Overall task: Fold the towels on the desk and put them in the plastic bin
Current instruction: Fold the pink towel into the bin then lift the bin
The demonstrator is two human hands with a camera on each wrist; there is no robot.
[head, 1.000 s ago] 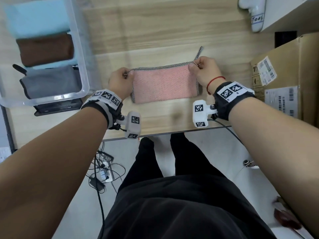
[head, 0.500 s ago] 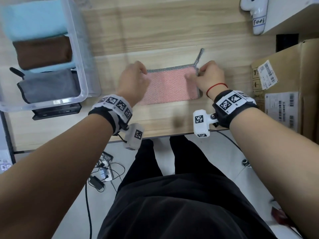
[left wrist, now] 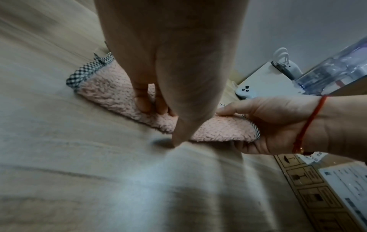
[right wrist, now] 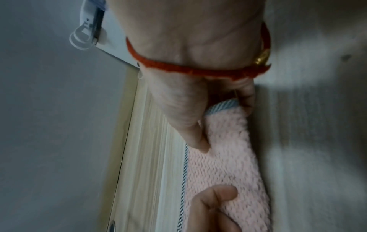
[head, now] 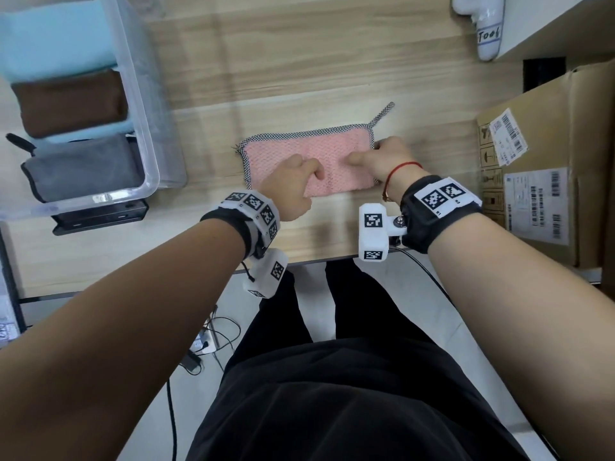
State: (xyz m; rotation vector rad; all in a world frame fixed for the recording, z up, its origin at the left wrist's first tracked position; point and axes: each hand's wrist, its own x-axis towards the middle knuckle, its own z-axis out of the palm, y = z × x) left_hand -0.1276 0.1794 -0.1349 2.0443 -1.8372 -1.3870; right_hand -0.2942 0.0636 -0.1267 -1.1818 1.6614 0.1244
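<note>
The pink towel (head: 309, 163) lies folded into a strip on the worktop (head: 299, 61), just right of the bin (head: 146, 134), which already holds a blue, a brown and a grey towel. The right hand (head: 387, 161) is clamped on the towel's right end: in the left wrist view its thumb lies on top and its fingers curl beneath the lifted edge. The left hand (head: 293, 181) sits near the strip's middle, thumb on top and fingers curled under at the near edge, pinching the cloth there. The step in hand looks like the next fold, right end over to the left. To do it well, the left hand should hold the middle firmly as the crease line while the right carries its end low and level, so the layers do not slide apart. The checked trim should meet at the far and near edges, and the hanging loop (head: 382, 113) at the far right corner should be tucked inside.
</note>
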